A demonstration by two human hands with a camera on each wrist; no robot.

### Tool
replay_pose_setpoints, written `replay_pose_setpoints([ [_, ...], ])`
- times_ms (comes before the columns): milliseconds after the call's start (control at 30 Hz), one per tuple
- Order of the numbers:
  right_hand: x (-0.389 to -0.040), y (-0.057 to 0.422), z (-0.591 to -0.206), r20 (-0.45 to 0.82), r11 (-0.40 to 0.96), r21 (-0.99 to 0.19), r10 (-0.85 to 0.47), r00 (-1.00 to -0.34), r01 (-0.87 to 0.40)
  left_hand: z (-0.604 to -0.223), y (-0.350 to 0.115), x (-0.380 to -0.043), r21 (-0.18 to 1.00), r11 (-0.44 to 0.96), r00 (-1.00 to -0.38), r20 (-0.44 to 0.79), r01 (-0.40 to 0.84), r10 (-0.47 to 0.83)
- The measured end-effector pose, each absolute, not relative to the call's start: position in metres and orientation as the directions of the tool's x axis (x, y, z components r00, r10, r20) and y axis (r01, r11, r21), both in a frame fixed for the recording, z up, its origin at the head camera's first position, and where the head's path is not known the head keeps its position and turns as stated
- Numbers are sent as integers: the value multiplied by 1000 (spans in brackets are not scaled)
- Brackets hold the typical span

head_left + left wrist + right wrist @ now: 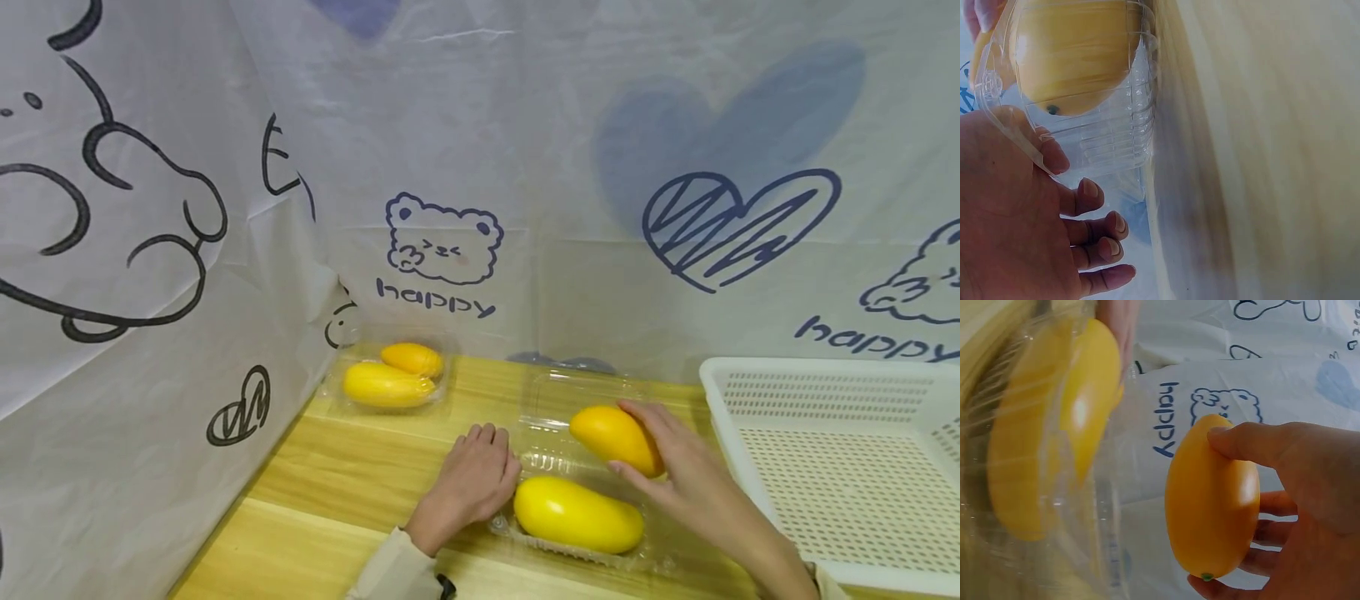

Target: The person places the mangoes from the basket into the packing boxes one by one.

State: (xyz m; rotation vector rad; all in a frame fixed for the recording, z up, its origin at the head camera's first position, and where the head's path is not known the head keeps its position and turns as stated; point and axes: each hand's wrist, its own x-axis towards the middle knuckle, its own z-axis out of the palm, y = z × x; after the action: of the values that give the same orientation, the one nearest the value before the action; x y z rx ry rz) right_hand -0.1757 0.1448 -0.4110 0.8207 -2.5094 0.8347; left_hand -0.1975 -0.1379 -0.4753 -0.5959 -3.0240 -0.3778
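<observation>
My right hand [693, 471] holds an orange-yellow mango [1213, 500], thumb on one side and fingers round the other, above an opened clear plastic clamshell box [551, 460]. A small green stem mark shows on the mango's end. Inside the box lies a larger, smooth yellow mango [577, 515]. At the box's left edge is my left hand [472, 479]. Its thumb [1054, 156] rests at the box's rim, while the other fingers [1100, 250] are loosely bent beside the box and hold nothing.
Another clear plastic box [444, 385] with two yellow mangoes [386, 386] stands at the back left, by the cloth backdrop [570, 275]. A white perforated basket [723, 417] stands on the right of the wooden table [360, 475].
</observation>
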Motion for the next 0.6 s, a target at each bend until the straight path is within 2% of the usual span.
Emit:
replay_pose_setpoints([
  [333, -178, 142, -423, 335, 727, -445, -407, -850, -523, -476, -139, -197, 232, 898, -927, 67, 374, 369],
  [600, -179, 142, -429, 231, 749, -460, -418, -879, -477, -476, -139, -198, 250, 895, -929, 58, 369, 367],
])
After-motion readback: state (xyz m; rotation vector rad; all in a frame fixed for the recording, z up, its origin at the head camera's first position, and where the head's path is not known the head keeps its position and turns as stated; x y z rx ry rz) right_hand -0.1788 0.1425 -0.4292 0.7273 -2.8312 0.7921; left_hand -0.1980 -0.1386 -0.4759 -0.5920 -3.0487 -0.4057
